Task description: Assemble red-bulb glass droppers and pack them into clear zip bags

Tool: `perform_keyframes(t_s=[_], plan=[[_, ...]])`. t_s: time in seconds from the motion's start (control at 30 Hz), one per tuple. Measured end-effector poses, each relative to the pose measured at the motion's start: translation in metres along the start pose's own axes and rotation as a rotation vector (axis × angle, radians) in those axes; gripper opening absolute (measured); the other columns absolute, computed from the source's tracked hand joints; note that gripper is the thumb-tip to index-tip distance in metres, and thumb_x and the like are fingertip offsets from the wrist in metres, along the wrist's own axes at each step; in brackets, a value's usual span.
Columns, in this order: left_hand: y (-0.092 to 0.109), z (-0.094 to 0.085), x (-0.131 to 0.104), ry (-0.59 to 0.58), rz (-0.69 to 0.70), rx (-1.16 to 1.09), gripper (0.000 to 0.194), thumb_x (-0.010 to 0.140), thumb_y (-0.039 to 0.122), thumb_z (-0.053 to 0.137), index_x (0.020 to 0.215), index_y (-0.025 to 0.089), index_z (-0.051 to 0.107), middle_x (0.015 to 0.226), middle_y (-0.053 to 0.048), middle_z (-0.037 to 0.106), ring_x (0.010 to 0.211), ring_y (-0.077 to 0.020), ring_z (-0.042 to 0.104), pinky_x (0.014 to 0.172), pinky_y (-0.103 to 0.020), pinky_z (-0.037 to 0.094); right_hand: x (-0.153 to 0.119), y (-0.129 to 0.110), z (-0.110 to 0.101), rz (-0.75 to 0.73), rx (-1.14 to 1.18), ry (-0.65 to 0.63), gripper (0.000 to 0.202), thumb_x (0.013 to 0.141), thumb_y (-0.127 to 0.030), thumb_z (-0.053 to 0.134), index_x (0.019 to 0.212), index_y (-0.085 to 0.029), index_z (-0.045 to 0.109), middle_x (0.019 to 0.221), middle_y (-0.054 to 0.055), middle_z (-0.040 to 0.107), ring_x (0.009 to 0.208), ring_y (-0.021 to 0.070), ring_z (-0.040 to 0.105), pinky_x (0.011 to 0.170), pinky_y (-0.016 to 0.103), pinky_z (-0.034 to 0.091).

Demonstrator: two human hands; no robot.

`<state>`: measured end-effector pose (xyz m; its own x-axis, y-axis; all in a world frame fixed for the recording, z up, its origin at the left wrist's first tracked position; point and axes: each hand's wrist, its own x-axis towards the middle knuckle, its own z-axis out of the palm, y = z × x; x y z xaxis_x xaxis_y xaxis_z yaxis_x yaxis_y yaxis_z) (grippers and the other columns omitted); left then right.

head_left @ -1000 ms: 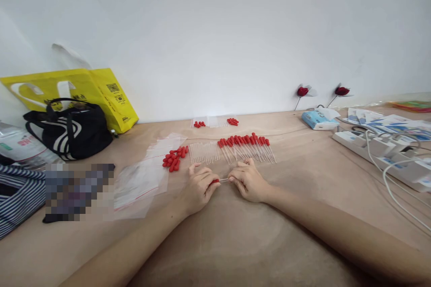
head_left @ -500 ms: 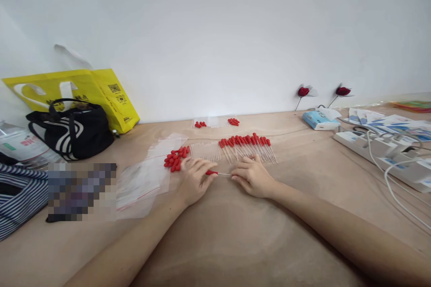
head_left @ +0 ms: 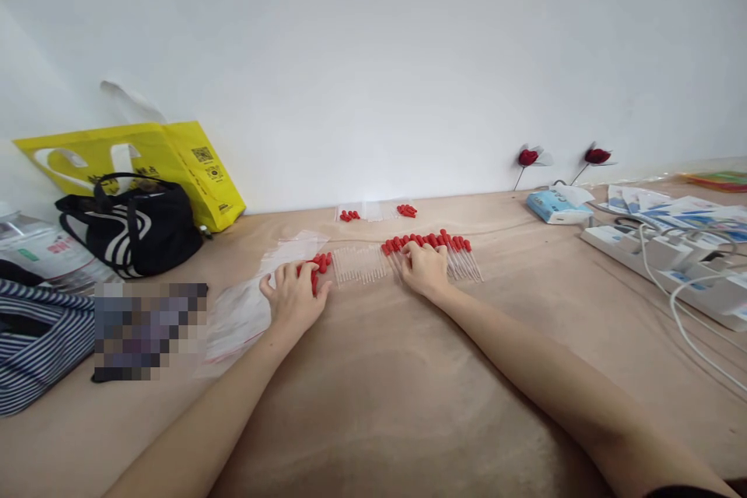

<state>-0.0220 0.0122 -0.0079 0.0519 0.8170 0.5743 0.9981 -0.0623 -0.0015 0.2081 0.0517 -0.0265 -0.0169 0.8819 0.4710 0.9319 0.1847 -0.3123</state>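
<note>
My left hand [head_left: 295, 297] is over the pile of small red caps [head_left: 321, 261], its fingers spread and bent downward. The hand covers part of the pile. My right hand [head_left: 425, 268] is at the left part of a row of red-tipped white sticks [head_left: 461, 255]. Its fingers are curled closed among the red tips, and what they hold, if anything, is hidden. Between the hands lies a row of bare thin white sticks [head_left: 360, 264], side by side on the table.
Clear zip bags [head_left: 239, 319] lie left of the caps. Farther back are two small groups of red caps [head_left: 350, 215]. A yellow bag [head_left: 204, 171] and a black bag [head_left: 163, 226] stand left. A tissue pack [head_left: 557, 206] and a power strip [head_left: 665, 272] with cables lie right.
Both hands have parted from a red-capped stick held between them. My left hand moved left to the cap pile; my right hand moved forward to the row of red-tipped sticks.
</note>
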Motion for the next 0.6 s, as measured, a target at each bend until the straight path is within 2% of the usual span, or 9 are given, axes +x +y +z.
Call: perform_keyframes(t_s=[0.17,0.3,0.5,0.6], plan=[[-0.01,0.0,0.008,-0.031,-0.065,0.074,0.027,0.076,0.041,0.049,0.09,0.02,0.059,0.102,-0.009,0.056,0.099,-0.0283,0.043,0.087,-0.049,0.02,-0.003,0.001,0.001,-0.029,-0.024,-0.043,0.014,0.074,-0.02,0.044,0.075,-0.018,0.058,0.076,0.003,0.066,0.077,0.018,0.052,0.071,0.033,0.018],[-0.012,0.001,0.012,-0.046,-0.074,0.086,0.028,0.077,0.041,0.048,0.092,0.021,0.06,0.102,-0.009,0.058,0.099,-0.0277,0.044,0.087,-0.049,0.02,-0.001,-0.004,-0.001,-0.023,-0.011,-0.049,0.019,0.078,-0.026,0.042,0.073,-0.019,0.06,0.08,0.004,0.066,0.079,0.0176,0.052,0.071,0.033,0.018],[-0.015,-0.001,0.015,-0.078,-0.109,0.086,0.031,0.077,0.042,0.047,0.094,0.019,0.059,0.099,-0.01,0.061,0.096,-0.0283,0.049,0.085,-0.049,0.024,0.005,-0.023,-0.003,-0.011,-0.018,-0.116,0.026,0.079,-0.034,0.042,0.075,-0.02,0.063,0.079,0.005,0.065,0.081,0.0194,0.052,0.075,0.036,0.02],[-0.022,0.0,0.018,-0.13,-0.121,0.036,0.028,0.081,0.036,0.041,0.095,0.019,0.058,0.1,-0.009,0.061,0.094,-0.0271,0.052,0.078,-0.043,0.033,0.009,-0.035,-0.002,0.023,-0.069,-0.18,0.026,0.078,-0.033,0.042,0.077,-0.018,0.063,0.081,0.008,0.065,0.082,0.0209,0.052,0.076,0.038,0.022]])
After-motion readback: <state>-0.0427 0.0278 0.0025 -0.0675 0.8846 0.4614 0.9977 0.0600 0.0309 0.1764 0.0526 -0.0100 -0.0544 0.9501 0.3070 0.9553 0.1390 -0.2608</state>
